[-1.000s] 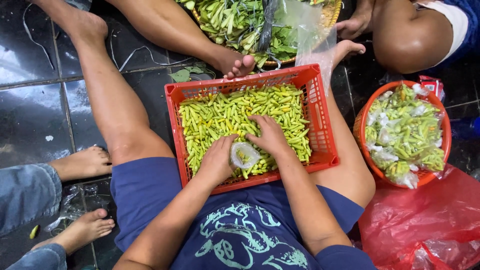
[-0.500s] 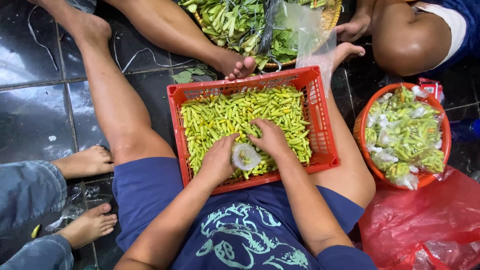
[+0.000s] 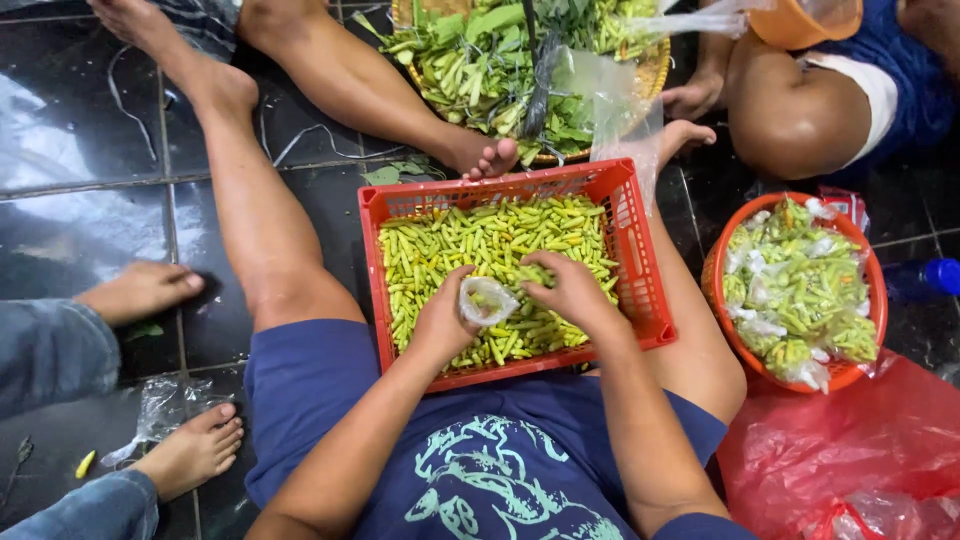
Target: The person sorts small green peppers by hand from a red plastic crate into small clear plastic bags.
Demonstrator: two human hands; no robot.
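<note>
A red plastic crate (image 3: 638,262) rests between my legs, filled with several small yellow-green chili peppers (image 3: 470,245). My left hand (image 3: 442,318) holds a small clear plastic bag (image 3: 487,299) over the peppers near the crate's front. My right hand (image 3: 570,290) lies palm-down on the peppers just right of the bag, fingers curled by its mouth. Whether it grips any peppers is hidden under the hand.
An orange round basket (image 3: 858,237) of filled clear bags stands at the right, above a red plastic bag (image 3: 850,460). A woven tray of green vegetables (image 3: 500,60) lies beyond the crate. Other people's legs and feet (image 3: 140,290) sit around on the dark tiled floor.
Both hands have stayed over the crate with the bag between them. The right hand's fingers have shifted slightly on the peppers beside the bag.
</note>
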